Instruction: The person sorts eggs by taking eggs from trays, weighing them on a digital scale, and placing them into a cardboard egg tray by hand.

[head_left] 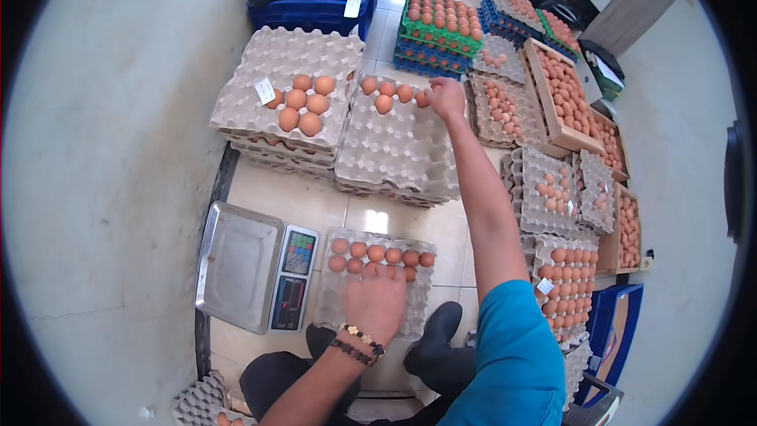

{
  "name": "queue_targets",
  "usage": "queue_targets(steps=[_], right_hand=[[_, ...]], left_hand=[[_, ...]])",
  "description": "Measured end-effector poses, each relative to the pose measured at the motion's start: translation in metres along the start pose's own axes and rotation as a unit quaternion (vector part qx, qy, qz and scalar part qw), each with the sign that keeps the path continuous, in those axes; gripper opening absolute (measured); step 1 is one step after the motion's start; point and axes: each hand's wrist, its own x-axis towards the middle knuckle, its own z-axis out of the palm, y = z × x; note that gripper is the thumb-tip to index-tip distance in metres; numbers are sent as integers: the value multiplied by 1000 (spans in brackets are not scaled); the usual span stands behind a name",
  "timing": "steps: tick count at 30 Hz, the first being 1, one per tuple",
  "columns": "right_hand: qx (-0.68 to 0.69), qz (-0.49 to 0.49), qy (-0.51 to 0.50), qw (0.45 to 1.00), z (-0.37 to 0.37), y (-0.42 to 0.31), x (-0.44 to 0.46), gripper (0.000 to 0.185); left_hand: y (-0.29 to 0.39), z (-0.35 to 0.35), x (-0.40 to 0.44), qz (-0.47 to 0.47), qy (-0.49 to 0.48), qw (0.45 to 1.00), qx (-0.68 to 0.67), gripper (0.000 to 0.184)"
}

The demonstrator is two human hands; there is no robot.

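Note:
My left hand [375,304], wearing two beaded bracelets, reaches over the near grey egg tray [335,304]. Its fingers curl down into the second row of brown eggs [376,253], and the back of the hand hides what they hold. Further off, my right arm stretches to a stack of grey trays [394,150]. There my right hand [447,99] is closed at the right end of the far row, its fingertips on a brown egg [422,99]. Several other eggs [384,103] sit in the far rows of that top tray.
A scale [244,268] lies on the left. Behind it rises a tray stack [252,55] with several eggs and a label. Blue and green egg trays [438,43] stand at the back. Wooden crates [564,102] and more trays [544,189] line the right. Boots [434,339] are below.

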Motion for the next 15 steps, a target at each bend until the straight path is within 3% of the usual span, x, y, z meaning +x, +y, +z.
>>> queue_targets(steps=[1,4,8,10,12,13,15], right_hand=[[-83,5,-41,996,-2,-20,-3,18],[-230,-6,-144,962,14,-29,-2,21],[-188,-6,-120,975,10,-26,-7,17],[-7,29,-45,999,7,-4,-17,26],[203,49,14,978,12,28,-23,33],[359,142,-50,921,-9,18,-41,44],[514,173,-72,837,-36,13,-81,42]], left_hand=[[1,0,1,-6,-20,1000,3,24],[3,-1,5,-21,-60,998,13,39],[3,2,4,-33,-61,997,32,41],[5,1,0,-32,-71,996,43,41],[5,-2,-1,-33,-84,994,58,42],[4,-1,-2,-23,-66,996,53,42],[2,1,-6,-1,-39,998,41,42]])
